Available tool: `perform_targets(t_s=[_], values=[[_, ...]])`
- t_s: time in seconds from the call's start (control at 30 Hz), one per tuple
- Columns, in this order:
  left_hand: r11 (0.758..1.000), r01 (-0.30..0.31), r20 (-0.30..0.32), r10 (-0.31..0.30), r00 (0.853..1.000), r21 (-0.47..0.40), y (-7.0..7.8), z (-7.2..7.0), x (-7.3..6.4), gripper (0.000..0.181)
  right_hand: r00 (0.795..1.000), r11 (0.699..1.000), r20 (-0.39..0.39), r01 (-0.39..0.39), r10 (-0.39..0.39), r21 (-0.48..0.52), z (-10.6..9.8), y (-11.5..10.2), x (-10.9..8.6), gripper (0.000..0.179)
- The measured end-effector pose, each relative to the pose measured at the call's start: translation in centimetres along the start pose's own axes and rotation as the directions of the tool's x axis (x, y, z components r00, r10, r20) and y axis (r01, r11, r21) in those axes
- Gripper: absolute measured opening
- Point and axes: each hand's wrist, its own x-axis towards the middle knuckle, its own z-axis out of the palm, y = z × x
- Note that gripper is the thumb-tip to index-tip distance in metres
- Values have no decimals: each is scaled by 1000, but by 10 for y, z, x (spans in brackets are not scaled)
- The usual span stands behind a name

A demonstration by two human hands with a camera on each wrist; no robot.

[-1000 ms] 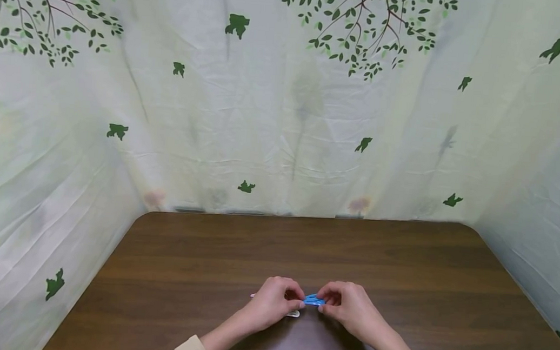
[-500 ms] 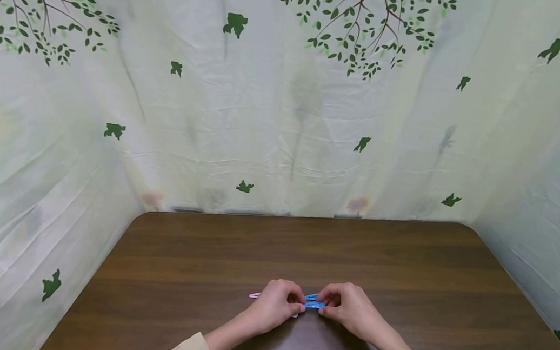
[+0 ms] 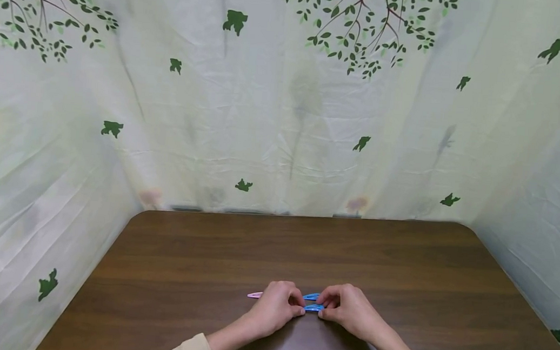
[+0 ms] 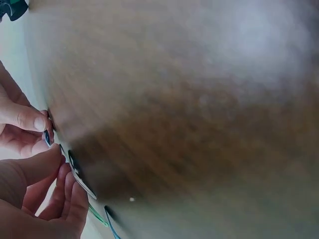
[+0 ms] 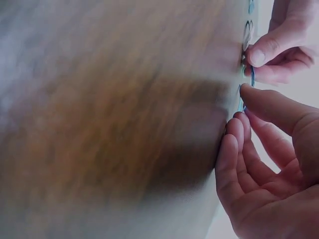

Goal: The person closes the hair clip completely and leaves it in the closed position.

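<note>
Two blue snap hair clips lie between the hands in the head view, the front clip (image 3: pixel 313 308) nearer the person and the back clip (image 3: pixel 311 296) behind it. My left hand (image 3: pixel 278 307) pinches the left end of the front clip between thumb and fingers. At its other end, my right hand (image 3: pixel 348 308) pinches with thumb and fingertips. The right wrist view has a thin blue strip (image 5: pixel 252 76) of clip at the left hand's fingertips. A pink hair clip (image 3: pixel 254 294) shows partly past the left hand, which hides its right part.
Beside the left hand in its wrist view lie a pale oval clip (image 4: pixel 82 177), a green clip (image 4: pixel 97 215) and a blue-edged clip (image 4: pixel 110 221). A brown wooden table (image 3: pixel 206 251) spreads under the hands. Behind it hangs a leaf-patterned curtain (image 3: pixel 284 115).
The front blue clip has come slightly toward the person, and a gap now shows between it and the back one. The pale clip by the left hand has become hidden in the head view.
</note>
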Motion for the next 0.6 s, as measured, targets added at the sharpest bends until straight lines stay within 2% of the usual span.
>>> perform_targets(t_s=[0.3,0.6], values=[[999,-15,-7,15,1000,42,-1,1,0,12,1000,1000,6,-8,8,-3,0,1,0,13],[998,11,-15,-10,1000,55,5,3,-2,12,1000,1000,1,-7,7,-4,1,2,-1,14]])
